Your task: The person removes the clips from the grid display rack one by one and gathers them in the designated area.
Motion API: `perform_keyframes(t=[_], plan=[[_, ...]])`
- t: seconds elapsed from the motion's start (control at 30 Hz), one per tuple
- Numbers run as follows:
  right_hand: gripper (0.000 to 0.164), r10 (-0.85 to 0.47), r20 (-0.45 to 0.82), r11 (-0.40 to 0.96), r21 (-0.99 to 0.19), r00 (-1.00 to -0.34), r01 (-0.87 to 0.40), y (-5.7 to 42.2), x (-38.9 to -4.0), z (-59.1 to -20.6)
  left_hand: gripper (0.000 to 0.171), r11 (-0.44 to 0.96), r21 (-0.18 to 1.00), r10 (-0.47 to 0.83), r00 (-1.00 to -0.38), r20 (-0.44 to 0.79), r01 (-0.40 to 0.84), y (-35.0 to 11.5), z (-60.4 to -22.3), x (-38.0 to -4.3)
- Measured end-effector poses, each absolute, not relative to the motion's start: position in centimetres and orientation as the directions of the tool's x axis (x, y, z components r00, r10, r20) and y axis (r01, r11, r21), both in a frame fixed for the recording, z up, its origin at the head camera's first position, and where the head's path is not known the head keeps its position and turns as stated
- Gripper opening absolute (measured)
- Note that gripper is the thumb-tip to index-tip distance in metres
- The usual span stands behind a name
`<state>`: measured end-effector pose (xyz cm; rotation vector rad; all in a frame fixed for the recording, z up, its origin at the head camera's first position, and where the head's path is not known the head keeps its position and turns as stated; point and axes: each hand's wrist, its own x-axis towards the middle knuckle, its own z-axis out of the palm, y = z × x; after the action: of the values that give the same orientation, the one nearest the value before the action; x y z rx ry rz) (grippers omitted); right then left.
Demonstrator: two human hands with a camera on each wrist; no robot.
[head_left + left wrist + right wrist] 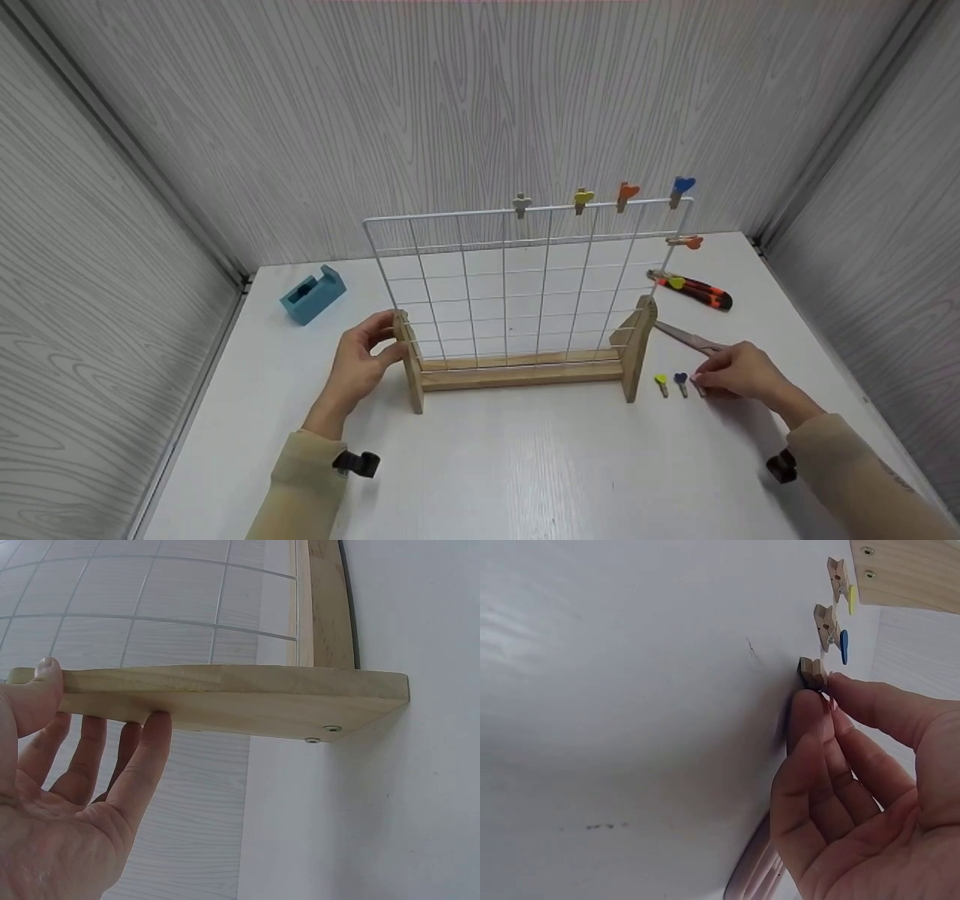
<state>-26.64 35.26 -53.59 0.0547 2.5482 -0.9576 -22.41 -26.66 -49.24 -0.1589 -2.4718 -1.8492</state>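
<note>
Head view: our left hand (356, 371) grips the rack (525, 376), our right hand (744, 371) pinches a pink clip (814, 673)

We see the rack upright between our two hands, its white grid (450, 214) rising above the wood. Our left hand is closed about the left end board (247, 682), thumb over one edge and a fingertip against the outer face. Our right hand is closed too, thumb and forefinger nipping the pink clip low over the table (525, 465); we cannot tell whether the clip touches it.

Just left of our right hand lie a navy clip (681, 384) and then a lime clip (662, 385), in line with the pink clip. Scissors (686, 339) lie just beyond that hand, which covers part of them, and a cutter (709, 295) lies farther beyond.

Beyond our right hand and to its left, the grid's top wire bears a grey clip (521, 205), a yellow clip (581, 201), an orange clip (625, 196) and a blue clip (679, 193). Below the last, a second orange clip (684, 241) grips the side wire. Beyond our left hand, slightly leftward, sits a teal tape holder (313, 298).
</note>
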Motion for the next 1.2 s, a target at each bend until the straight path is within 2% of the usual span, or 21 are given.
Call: perform_keyframes(t=[0.33,0.67,0.87,1.0,1.2], plan=[[0.038,-0.111,-0.382,0.760,-0.628,-0.917,0.169,35.8,-26.2,-52.6,0.051,0.262,0.959,0.045,-0.994,0.100,0.108,-26.6,-49.2,-22.3],[0.046,-0.134,-0.302,0.743,-0.661,-0.944,0.106,35.9,-25.5,-49.2,0.051,0.279,0.954,0.052,-0.994,0.095,0.106,-26.6,-49.3,-22.4],[0.047,-0.139,-0.211,0.736,-0.675,-0.968,0.041,35.2,-25.2,-46.0,0.051,0.292,0.951,0.049,-0.994,0.093,0.103,-26.5,-49.3,-22.3],[0.041,-0.151,-0.130,0.711,-0.703,-0.980,-0.016,34.2,-24.8,-43.8,0.050,0.295,0.950,0.043,-0.995,0.090,0.098,-26.6,-49.2,-22.3],[0.026,-0.183,0.089,0.684,-0.704,-0.979,-0.192,32.3,-24.2,-40.3,0.052,0.275,0.956,0.047,-0.995,0.091,0.100,-26.6,-49.3,-22.4]])
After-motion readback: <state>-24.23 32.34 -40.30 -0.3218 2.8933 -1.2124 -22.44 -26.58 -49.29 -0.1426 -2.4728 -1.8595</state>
